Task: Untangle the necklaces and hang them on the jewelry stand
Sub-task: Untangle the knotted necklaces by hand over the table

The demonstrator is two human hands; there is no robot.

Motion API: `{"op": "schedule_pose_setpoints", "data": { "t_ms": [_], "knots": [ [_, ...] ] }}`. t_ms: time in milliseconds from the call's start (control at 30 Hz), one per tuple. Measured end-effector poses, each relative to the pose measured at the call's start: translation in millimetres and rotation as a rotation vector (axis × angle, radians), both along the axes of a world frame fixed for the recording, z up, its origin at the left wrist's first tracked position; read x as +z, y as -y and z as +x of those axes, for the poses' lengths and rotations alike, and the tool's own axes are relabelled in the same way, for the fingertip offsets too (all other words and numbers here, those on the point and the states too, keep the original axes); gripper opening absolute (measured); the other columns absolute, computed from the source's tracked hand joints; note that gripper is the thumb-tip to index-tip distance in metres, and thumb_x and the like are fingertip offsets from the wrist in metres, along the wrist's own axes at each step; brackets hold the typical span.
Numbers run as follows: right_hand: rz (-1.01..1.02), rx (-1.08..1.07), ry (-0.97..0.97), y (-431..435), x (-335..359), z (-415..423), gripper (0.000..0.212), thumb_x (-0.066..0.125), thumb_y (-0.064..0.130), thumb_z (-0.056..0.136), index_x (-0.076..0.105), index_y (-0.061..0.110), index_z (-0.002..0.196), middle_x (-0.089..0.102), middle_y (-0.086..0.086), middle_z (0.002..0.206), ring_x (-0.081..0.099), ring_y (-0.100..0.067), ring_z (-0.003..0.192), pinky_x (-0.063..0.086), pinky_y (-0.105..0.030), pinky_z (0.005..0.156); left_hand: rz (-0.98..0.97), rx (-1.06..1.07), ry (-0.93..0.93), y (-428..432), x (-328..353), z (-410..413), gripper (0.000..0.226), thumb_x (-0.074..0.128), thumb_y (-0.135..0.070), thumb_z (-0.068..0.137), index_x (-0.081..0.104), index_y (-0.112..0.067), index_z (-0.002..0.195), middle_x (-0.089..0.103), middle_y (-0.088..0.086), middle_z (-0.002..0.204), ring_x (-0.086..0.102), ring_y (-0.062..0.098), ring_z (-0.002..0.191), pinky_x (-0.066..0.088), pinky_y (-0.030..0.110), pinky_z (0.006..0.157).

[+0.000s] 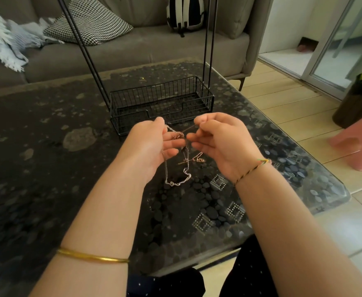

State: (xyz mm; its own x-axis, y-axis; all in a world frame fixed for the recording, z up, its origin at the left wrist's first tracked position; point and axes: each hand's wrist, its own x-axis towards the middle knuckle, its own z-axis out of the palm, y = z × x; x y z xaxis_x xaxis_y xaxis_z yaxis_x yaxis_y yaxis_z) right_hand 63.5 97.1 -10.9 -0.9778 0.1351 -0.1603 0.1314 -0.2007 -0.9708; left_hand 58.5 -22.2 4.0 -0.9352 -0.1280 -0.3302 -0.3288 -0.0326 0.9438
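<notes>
Both hands are raised above the dark glass table (47,146), close together, with tangled necklaces between them. My left hand (154,144) pinches a knot of rose-gold chain and a silver chain (176,182) that hangs down in a loop to the tabletop. My right hand (216,140) pinches a thin strand stretched across from the knot. A gold chain with a small pendant (195,160) dangles below the hands. The black wire jewelry stand (160,103) stands just behind the hands; its basket base holds nothing I can see and its uprights run out of the top of the view.
A grey sofa (122,52) with a checked cushion (90,22) and a throw blanket runs behind the table. A pink stool (360,142) stands on the tiled floor at the right, beside the table's right edge.
</notes>
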Motion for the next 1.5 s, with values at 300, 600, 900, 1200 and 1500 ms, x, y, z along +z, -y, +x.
{"op": "schedule_pose_setpoints", "data": {
  "t_ms": [300,600,900,1200,1500],
  "knots": [
    [0.172,-0.020,-0.009,3,-3,-4,0.022,0.041,0.004,0.092,0.058,0.015,0.083,0.044,0.003,0.063,0.040,-0.007,0.045,0.034,-0.020,0.043,-0.183,-0.075,-0.134,-3,-5,-4,0.033,0.036,-0.018,0.099,0.047,-0.012,0.069,0.066,0.006,0.080,0.058,0.014,0.065,0.045,0.022,0.054],
    [0.106,-0.040,-0.057,-1,-2,-3,0.015,0.049,0.001,0.091,0.059,0.013,0.087,0.056,-0.001,0.067,0.040,-0.004,0.041,0.035,-0.017,0.042,-0.383,-0.271,-0.206,1,-5,2,0.017,0.054,-0.033,0.094,0.061,-0.018,0.091,0.060,-0.004,0.081,0.054,0.008,0.069,0.044,0.026,0.066],
    [-0.077,-0.120,-0.058,-3,0,-5,0.019,0.052,-0.005,0.085,0.057,0.013,0.085,0.062,-0.002,0.069,0.036,-0.006,0.039,0.031,-0.020,0.045,-0.427,-0.423,-0.199,5,-9,2,0.015,0.066,-0.010,0.085,0.070,-0.024,0.087,0.065,-0.006,0.081,0.058,0.007,0.073,0.043,0.022,0.065],
    [0.063,-0.141,-0.008,-7,-3,-3,0.032,0.039,-0.006,0.087,0.054,0.016,0.070,0.053,-0.001,0.067,0.050,-0.004,0.039,0.041,-0.019,0.043,-0.496,-0.270,-0.308,4,-8,1,0.004,0.065,-0.020,0.085,0.065,-0.021,0.081,0.061,-0.006,0.080,0.055,0.007,0.071,0.042,0.024,0.064],
    [0.507,-0.044,-0.024,-4,-3,0,0.038,0.036,-0.007,0.085,0.061,0.015,0.067,0.051,0.000,0.055,0.046,-0.009,0.045,0.040,-0.019,0.045,-0.374,-0.226,-0.240,0,-4,0,0.011,0.048,-0.019,0.096,0.058,-0.019,0.091,0.059,-0.003,0.078,0.051,0.009,0.065,0.041,0.023,0.057]
  ]
}}
